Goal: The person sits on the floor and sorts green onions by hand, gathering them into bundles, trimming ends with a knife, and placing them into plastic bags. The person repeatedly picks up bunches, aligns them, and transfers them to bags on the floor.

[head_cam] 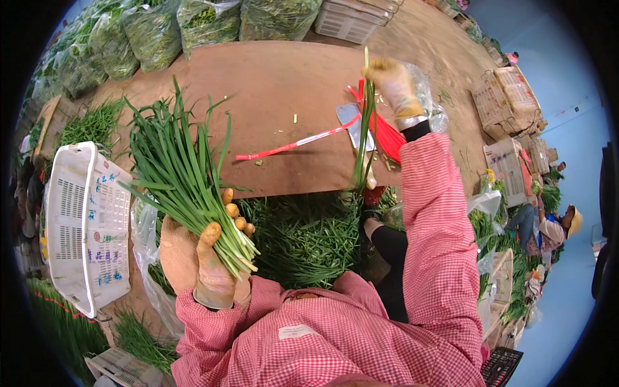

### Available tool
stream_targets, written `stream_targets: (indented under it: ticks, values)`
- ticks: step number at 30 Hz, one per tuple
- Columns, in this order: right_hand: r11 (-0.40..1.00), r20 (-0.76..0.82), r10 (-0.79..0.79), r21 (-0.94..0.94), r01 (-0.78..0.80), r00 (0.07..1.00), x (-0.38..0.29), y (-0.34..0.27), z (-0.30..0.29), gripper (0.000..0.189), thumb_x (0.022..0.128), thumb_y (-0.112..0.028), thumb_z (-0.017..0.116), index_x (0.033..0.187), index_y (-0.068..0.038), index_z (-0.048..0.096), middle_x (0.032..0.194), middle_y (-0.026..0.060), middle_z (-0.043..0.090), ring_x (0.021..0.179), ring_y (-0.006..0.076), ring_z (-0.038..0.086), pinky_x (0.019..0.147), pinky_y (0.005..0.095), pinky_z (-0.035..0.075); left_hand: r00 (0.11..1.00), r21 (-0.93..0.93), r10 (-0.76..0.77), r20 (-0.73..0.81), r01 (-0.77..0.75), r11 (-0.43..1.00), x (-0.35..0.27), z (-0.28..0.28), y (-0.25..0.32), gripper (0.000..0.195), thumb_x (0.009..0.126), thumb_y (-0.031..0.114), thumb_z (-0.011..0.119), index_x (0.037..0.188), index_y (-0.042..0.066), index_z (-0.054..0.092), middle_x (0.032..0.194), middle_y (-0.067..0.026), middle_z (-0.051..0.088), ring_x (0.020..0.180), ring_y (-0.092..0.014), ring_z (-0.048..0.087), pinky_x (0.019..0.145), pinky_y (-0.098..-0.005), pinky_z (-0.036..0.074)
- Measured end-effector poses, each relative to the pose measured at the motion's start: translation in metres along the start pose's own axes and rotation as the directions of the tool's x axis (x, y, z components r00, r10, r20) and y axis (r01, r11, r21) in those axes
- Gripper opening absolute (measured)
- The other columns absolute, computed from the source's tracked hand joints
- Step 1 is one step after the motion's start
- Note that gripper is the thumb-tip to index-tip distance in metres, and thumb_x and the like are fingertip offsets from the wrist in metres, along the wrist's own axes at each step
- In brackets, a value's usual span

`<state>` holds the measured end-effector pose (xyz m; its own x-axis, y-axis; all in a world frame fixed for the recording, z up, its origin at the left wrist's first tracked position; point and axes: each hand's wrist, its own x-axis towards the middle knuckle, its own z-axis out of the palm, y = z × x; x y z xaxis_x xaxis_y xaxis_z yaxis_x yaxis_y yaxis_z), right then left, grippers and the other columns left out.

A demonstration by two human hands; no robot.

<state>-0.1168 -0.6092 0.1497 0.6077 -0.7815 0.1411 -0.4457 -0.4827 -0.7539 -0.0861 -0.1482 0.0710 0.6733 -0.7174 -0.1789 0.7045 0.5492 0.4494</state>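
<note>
My left hand point(217, 266), in a yellowish glove, is closed around the pale lower stalks of a thick bunch of garlic chives point(186, 174), whose green leaves fan out up and to the left. Raised over the board's right side, my gloved right hand point(387, 80) grips a few chive stalks point(368, 126) by their pale ends, leaves hanging down. Beneath them a cleaver point(357, 126) lies on the brown board point(217, 72), beside a bundle of red tape strips point(387, 138). One loose red and white strip point(290, 145) stretches across the board.
Loose greens point(314, 246) lie low between my legs and the board. A white plastic crate point(89, 232) stands at left. Bagged greens point(150, 36) line the far side, near another crate point(346, 24). At right are stacked crates point(508, 101) and a person in a straw hat point(553, 230).
</note>
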Motion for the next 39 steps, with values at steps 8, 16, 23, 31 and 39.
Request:
stream_targets:
  ticks: [8, 16, 23, 31, 39]
  values:
    - [0.246, -0.058, -0.969, -0.332, 0.911, 0.241, -0.099, -0.141, -0.063, 0.019, 0.086, -0.012, 0.08, 0.104, -0.013, 0.078, 0.097, 0.0035, 0.077, 0.081, 0.0143, 0.071, 0.07, 0.0294, 0.057, 0.993, -0.101, -0.069, 0.098, 0.079, 0.992, -0.009, 0.004, -0.015, 0.069, 0.09, 0.02, 0.077, 0.148, -0.002, 0.045, 0.115, -0.0052, 0.067, 0.098, -0.019, 0.069, 0.093, -0.0376, 0.06]
    - [0.384, 0.172, -0.907, -0.045, 0.922, 0.385, -0.264, -0.092, 0.054, 0.016, 0.072, -0.02, 0.075, 0.088, -0.018, 0.074, 0.107, -0.0052, 0.074, 0.098, 0.0174, 0.072, 0.071, 0.036, 0.055, 0.977, -0.096, -0.204, 0.057, 0.209, 0.973, -0.026, -0.015, -0.046, 0.057, 0.093, 0.028, 0.071, 0.141, 0.002, 0.055, 0.115, -0.0093, 0.072, 0.095, -0.023, 0.072, 0.083, -0.0402, 0.063]
    - [0.632, 0.067, -0.763, 0.287, 0.72, 0.643, -0.313, -0.034, 0.091, 0.02, 0.067, -0.001, 0.075, 0.082, -0.014, 0.074, 0.088, 0.0052, 0.075, 0.076, 0.0271, 0.073, 0.064, 0.0377, 0.058, 0.918, -0.201, -0.387, -0.082, 0.365, 0.909, -0.037, -0.046, -0.071, 0.042, 0.089, 0.022, 0.072, 0.122, -0.002, 0.064, 0.101, -0.0164, 0.074, 0.083, -0.03, 0.074, 0.071, -0.0441, 0.067]
    - [0.703, 0.161, -0.627, 0.539, 0.464, 0.762, -0.333, -0.007, 0.083, 0.029, 0.073, 0.014, 0.067, 0.094, -0.005, 0.071, 0.1, 0.0107, 0.074, 0.091, 0.0287, 0.073, 0.079, 0.0387, 0.059, 0.939, -0.103, -0.335, -0.08, 0.327, 0.94, -0.034, -0.034, -0.082, 0.061, 0.086, 0.026, 0.073, 0.135, -0.005, 0.057, 0.12, -0.019, 0.07, 0.093, -0.027, 0.074, 0.073, -0.0373, 0.066]
    - [0.753, 0.209, -0.342, 0.644, 0.134, 0.916, -0.363, -0.01, 0.093, 0.024, 0.081, 0.003, 0.08, 0.101, -0.003, 0.069, 0.102, 0.0078, 0.069, 0.096, 0.0205, 0.068, 0.091, 0.0328, 0.054, 0.939, -0.067, -0.335, 0.083, 0.341, 0.938, -0.032, -0.028, -0.085, 0.082, 0.083, 0.031, 0.073, 0.151, -0.003, 0.044, 0.146, -0.0199, 0.057, 0.127, -0.034, 0.061, 0.108, -0.0463, 0.054]
